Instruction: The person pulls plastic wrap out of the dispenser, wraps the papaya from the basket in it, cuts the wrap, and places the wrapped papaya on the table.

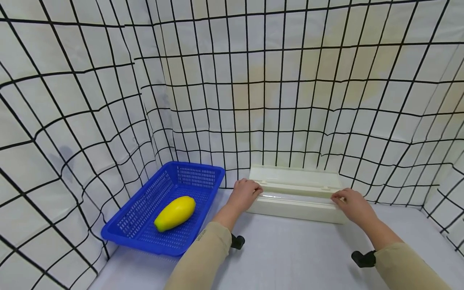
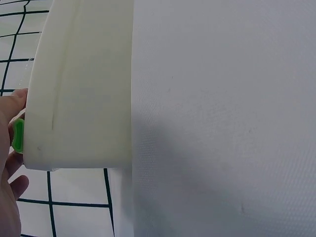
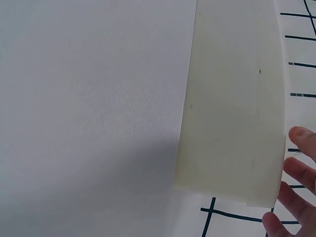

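Observation:
A long white cling film dispenser (image 1: 295, 210) lies on the table with its lid (image 1: 295, 177) raised behind it. Clear cling film (image 1: 295, 197) shows along its open top. At the dispenser's left end, my left hand (image 1: 243, 196) pinches the film by its edge. My right hand (image 1: 353, 206) does likewise at the right end, thumb and forefinger close together. In the left wrist view, a small green piece (image 2: 18, 136) sits at the dispenser's end, beside the fingers. The right wrist view shows the other fingers spread beside the box wall; the exact contact with the film is hard to see.
To the left stands a blue plastic basket (image 1: 159, 250) holding a yellow papaya-like fruit (image 1: 175, 213). Black wire mesh (image 1: 264, 108) over white cloth encloses the back and sides. A white surface (image 1: 290, 257) lies under everything.

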Available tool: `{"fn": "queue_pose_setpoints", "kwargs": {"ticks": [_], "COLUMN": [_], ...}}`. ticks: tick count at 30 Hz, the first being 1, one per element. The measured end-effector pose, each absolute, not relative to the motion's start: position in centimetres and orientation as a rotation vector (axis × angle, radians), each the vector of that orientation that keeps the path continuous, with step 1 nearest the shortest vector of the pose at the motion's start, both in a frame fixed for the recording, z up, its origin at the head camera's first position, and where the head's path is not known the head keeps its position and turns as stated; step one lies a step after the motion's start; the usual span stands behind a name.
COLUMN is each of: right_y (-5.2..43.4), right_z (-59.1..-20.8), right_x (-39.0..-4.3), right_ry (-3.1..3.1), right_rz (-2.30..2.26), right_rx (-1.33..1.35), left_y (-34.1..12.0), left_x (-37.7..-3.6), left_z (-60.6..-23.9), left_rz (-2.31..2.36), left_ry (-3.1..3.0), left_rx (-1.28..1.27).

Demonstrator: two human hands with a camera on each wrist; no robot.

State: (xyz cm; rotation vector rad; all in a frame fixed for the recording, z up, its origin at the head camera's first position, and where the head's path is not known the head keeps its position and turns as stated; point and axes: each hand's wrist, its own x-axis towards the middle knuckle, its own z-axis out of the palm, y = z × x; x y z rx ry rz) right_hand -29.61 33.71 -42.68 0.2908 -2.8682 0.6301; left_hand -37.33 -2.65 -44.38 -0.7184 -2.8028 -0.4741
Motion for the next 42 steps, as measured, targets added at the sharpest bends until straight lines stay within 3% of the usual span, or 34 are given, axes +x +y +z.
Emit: {"fn": "queue_pose_setpoints", "kwargs": {"ticks": [42], "right_y": [33.6], "right_z": [-41.6], "right_x": [-28.9], "right_ry": [-2.75], "right_rz": [0.724], "right_rx": [0.177], "left_y": [-2.9], "left_x": [-37.1], "left_z": [-43.3], "left_rz": [-0.677], "left_ry": [-2.713], "left_rx": [-0.623]}}
